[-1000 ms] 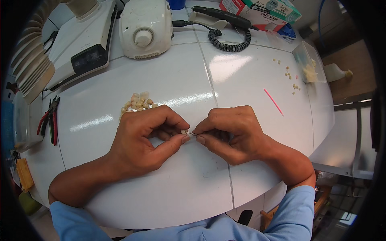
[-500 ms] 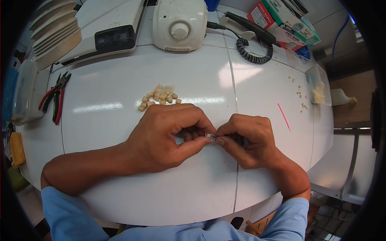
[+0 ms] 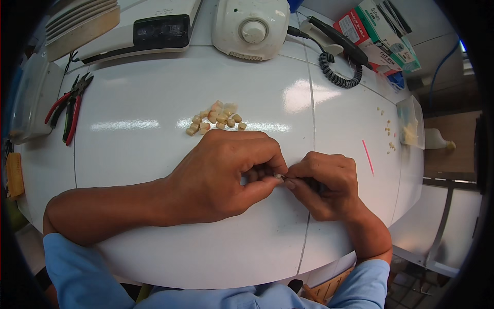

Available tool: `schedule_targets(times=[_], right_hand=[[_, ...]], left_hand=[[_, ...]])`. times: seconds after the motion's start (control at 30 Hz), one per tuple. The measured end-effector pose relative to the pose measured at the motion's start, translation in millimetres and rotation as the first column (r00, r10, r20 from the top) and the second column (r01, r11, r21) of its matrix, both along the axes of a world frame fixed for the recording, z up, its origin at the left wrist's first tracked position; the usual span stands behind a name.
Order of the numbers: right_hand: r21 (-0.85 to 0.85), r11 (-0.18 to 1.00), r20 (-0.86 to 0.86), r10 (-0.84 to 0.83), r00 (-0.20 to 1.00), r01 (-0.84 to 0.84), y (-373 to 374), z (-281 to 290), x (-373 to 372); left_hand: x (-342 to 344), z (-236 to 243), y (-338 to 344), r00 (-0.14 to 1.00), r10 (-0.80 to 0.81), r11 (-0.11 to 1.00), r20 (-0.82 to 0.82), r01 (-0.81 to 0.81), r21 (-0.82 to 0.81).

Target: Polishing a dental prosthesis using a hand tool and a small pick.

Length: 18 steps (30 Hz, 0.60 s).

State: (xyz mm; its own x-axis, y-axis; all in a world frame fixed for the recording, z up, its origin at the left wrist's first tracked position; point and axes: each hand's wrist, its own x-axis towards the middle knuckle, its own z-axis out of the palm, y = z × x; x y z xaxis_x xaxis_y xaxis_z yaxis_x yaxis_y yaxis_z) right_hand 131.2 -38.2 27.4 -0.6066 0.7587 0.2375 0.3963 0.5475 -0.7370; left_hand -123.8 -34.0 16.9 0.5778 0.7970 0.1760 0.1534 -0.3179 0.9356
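Over the middle of the white table, my left hand (image 3: 226, 175) is closed, pinching a small whitish piece (image 3: 278, 176) between thumb and index finger. The tips of my right hand (image 3: 329, 185) meet it from the right, thumb and index pressed together on a thin, dark, wire-like thing whose kind I cannot make out. Where the two touch is mostly hidden by the fingertips. Just beyond my left hand lies a heap of small cream and pinkish tooth-like pieces (image 3: 221, 117).
Red-handled pliers (image 3: 72, 108) lie at left, near a clear plastic box (image 3: 36, 103). At the back stand a white control box with a dial (image 3: 252, 31) and a black handpiece (image 3: 339, 41). Rightward are a pink stick (image 3: 368, 157), scattered bits (image 3: 388, 129) and a clear container (image 3: 410, 123).
The whole view has shifted slightly, so table items appear moved. Both hands keep their pinch, fingertips together over the same small piece.
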Motion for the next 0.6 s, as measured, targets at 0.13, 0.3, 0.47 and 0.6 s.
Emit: schedule_targets(times=[0.13,0.3,0.47,0.6], right_hand=[[0.007,1.000,0.011,0.027,1.000,-0.027,1.7,0.8,3.4],[-0.012,1.000,0.003,-0.016,1.000,0.016,-0.7,1.1,0.9],[0.011,0.999,-0.006,0.044,0.999,-0.044,3.3,0.1,3.2],[-0.043,0.999,0.030,-0.007,1.000,0.008,0.3,4.4,1.6]], left_hand=[[2.1,-3.8,1.4,1.000,-0.021,1.000,0.016,0.020,0.002],[1.7,-3.3,0.9,1.000,-0.013,1.000,0.001,0.013,0.000],[1.6,-2.9,0.9,1.000,-0.025,1.000,-0.003,0.025,0.006],[1.1,-3.2,0.7,1.000,-0.023,1.000,-0.002,0.023,-0.002]])
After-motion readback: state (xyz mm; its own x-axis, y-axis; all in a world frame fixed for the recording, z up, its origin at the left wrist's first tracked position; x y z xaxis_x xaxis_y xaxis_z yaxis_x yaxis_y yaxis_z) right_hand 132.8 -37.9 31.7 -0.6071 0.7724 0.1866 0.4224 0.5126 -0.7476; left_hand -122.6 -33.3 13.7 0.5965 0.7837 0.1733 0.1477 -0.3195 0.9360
